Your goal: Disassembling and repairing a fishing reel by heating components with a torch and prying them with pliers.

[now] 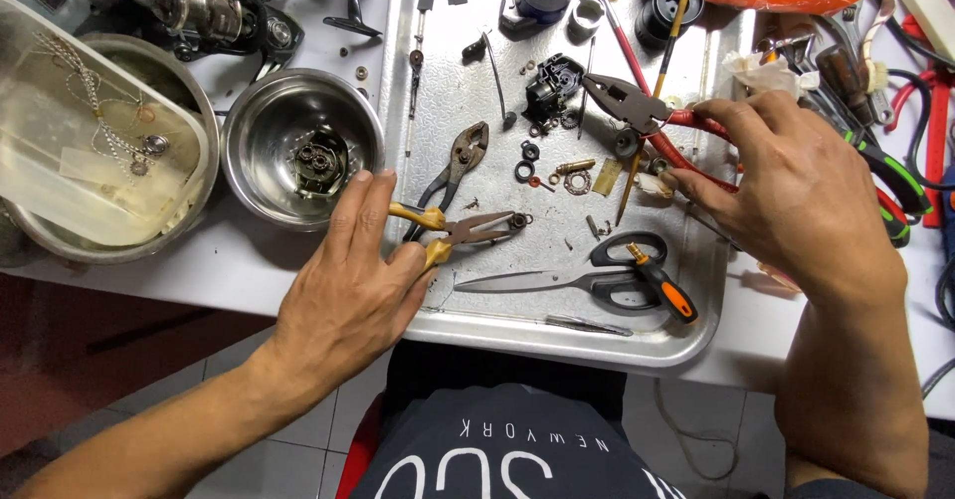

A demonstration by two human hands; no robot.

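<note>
Left hand (pixel 348 280) fingers clenched on yellow-handled pliers (pixel 460 230), tips pinching a small ring (pixel 518 220) over the tray (pixel 557 345). Right hand (pixel 796 196) fingers grasping red-handled pliers (pixel 637 106), jaws near a black part (pixel 550 86). Scissors (pixel 607 282) between, bowl (pixel 298 146) left, all on tabletop (pixel 199 270).

Yellow-handled pliers (pixel 460 228), red-handled pliers (pixel 652 121), black-and-orange scissors (pixel 607 278), silver tray (pixel 557 335)

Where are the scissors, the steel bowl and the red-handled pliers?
scissors (pixel 637 278): head view, on the black handle loops.
steel bowl (pixel 261 121): head view, on the inner wall.
red-handled pliers (pixel 622 96): head view, on the metal head.
</note>
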